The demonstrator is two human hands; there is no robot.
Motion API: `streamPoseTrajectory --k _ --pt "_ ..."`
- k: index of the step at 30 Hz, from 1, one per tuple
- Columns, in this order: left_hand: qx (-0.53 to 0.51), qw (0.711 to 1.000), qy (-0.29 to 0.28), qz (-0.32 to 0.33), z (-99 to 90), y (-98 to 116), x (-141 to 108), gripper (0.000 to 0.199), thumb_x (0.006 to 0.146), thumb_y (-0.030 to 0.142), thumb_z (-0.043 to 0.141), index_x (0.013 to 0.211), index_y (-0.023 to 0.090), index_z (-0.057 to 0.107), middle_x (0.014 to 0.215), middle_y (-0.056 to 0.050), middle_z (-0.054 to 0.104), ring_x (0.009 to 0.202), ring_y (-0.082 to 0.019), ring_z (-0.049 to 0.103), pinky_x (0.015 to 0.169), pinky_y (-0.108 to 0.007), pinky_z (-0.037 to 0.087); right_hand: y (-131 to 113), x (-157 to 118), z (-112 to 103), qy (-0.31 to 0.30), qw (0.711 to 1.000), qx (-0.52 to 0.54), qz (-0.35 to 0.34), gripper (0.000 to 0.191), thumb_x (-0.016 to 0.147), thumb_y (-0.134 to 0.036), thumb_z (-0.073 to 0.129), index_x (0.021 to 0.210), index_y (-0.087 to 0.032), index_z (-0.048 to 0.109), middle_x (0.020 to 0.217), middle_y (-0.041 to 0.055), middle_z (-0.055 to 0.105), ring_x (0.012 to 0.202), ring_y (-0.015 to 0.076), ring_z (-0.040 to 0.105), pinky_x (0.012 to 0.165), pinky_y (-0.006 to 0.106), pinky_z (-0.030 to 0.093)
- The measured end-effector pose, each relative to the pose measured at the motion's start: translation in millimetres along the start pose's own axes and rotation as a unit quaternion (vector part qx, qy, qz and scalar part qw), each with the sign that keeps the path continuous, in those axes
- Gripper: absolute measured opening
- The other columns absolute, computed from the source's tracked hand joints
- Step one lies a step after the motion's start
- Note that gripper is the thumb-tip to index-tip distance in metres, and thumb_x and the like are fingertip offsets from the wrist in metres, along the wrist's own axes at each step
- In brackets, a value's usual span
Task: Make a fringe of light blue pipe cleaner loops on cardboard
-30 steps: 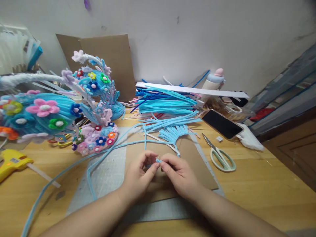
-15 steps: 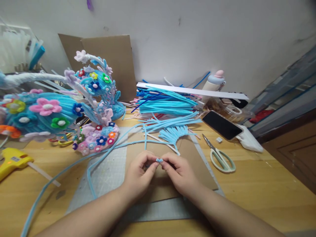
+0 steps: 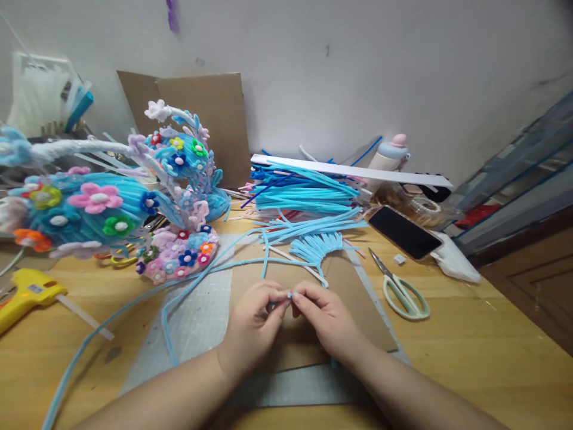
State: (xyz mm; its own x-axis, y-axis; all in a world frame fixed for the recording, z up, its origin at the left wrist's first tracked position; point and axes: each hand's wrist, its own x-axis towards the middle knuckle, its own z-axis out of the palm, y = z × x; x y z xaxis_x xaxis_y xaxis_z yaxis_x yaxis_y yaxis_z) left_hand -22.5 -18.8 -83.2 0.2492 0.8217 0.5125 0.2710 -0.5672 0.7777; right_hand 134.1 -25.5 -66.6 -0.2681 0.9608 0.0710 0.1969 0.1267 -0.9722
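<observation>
Head view, looking forward and down over a wooden table [image 3: 474,352] set against a pale wall [image 3: 290,71]. At lower centre, left hand [image 3: 253,316] and right hand [image 3: 329,318] close together, fingertips nearly meeting above a flat brown cardboard sheet [image 3: 353,322]. Pinched lightly between thumb and forefinger of both: a tiny bit of light-blue fuzzy stem [image 3: 290,295], mostly covered by the fingers; cannot tell its full length. Under the cardboard sheet, a pale grey cutting mat [image 3: 197,325], crossed at left by long light-blue strands [image 3: 165,322]. Just beyond the hands, a fan of light-blue loops [image 3: 317,246]. Farther back, a thick bundle of blue stems [image 3: 304,197] beneath a long white strip [image 3: 358,171]. To the right, scissors [image 3: 405,297] with pale green handles, and behind them a dark-screened phone [image 3: 406,232]. To the left, a yellow glue gun [image 3: 33,291] with a translucent glue stick [image 3: 87,316] jutting out, and behind it, two blue fuzzy sculptures [image 3: 94,209] dotted with bright flowers.
</observation>
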Motion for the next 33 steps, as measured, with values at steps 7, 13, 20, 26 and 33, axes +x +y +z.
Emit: streamPoseTrajectory --k 7,13,20,26,33 --pt "0.061 0.993 -0.031 0.096 -1.7 -3.6 -3.7 0.025 0.083 0.003 0.047 0.099 0.018 0.059 0.095 -0.008 0.062 0.09 -0.016 0.059 0.078 -0.028 0.049 -3.8 3.2 -1.9 -0.017 0.978 0.166 0.128 0.031 0.081 -0.042 0.053 0.065 -0.017 0.05 0.054 -0.0037 0.046 0.049 0.0081 0.033 0.048 0.022 0.023" --pt "0.112 0.984 -0.022 0.134 -1.6 -3.3 -2.7 0.024 0.082 0.003 0.049 0.098 0.017 0.06 0.094 -0.008 0.064 0.088 -0.017 0.06 0.076 -0.03 0.051 -1.2 4.0 -1.2 -0.025 0.942 0.277 0.186 0.026 0.078 -0.036 0.057 0.065 -0.015 0.049 0.049 -0.0049 0.046 0.042 0.0049 0.026 0.044 0.021 0.015" --pt "0.202 0.966 -0.047 0.157 -1.6 1.8 1.5 0.023 0.085 0.006 0.045 0.099 0.017 0.06 0.094 -0.008 0.065 0.085 -0.018 0.058 0.075 -0.033 0.05 1.0 2.9 -1.7 -0.036 0.914 0.356 0.193 0.02 0.079 -0.029 0.055 0.066 -0.014 0.052 0.05 -0.0044 0.047 0.038 0.0037 0.027 0.04 0.02 0.014" --pt "0.274 0.941 -0.04 0.192 -1.3 2.8 1.9 0.02 0.087 0.009 0.044 0.098 0.014 0.061 0.093 -0.008 0.067 0.083 -0.02 0.057 0.073 -0.036 0.05 3.8 2.6 -5.0 -0.043 0.93 0.319 0.175 0.024 0.077 -0.033 0.061 0.066 -0.014 0.05 0.055 -0.0032 0.05 0.039 0.003 0.033 0.04 0.019 0.02" --pt "0.227 0.96 -0.101 0.128 -0.6 -1.0 -2.3 0.036 0.085 0.007 0.041 0.117 0.017 0.053 0.104 -0.009 0.062 0.089 -0.02 0.056 0.075 -0.035 0.049 2.3 6.0 -10.2 -0.016 0.983 0.114 0.144 0.014 0.076 -0.024 0.056 0.066 -0.014 0.052 0.053 -0.004 0.049 0.045 0.005 0.038 0.045 0.018 0.026"
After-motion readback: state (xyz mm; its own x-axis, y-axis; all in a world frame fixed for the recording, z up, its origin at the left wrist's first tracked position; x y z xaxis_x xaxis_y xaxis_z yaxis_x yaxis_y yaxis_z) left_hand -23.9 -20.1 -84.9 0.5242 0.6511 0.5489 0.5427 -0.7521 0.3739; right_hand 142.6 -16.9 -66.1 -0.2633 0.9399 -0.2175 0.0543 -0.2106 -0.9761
